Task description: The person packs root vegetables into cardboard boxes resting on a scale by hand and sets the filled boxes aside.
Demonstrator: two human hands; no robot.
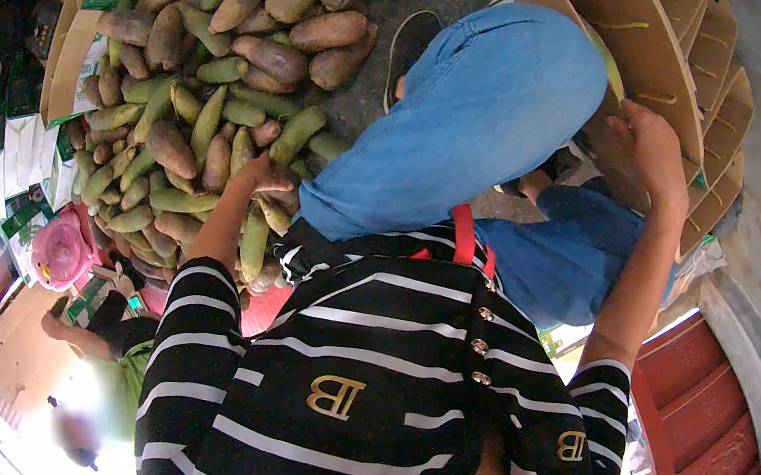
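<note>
Beside my bent knee, my left hand (261, 176) reaches into a pile of vegetables with its fingers apart. Nearest its fingertips lies a thick green radish (298, 134); whether they touch, I cannot tell. Around it are more long green radishes (181, 200) and several reddish-brown roots (171, 148). On the right, my right hand (649, 144) is curled at the edge of an open cardboard box (626, 22). A pale green radish (610, 71) shows as a sliver against the box, its lower end at my fingers; the rest is hidden.
More open cardboard boxes (707, 50) stand nested behind the first. At the left are a pink fan (61, 251), white-and-green cartons (1, 162) and another person (115, 378). Red crates (695, 398) sit at the lower right. My blue-jeaned knee (479, 109) rises between both hands.
</note>
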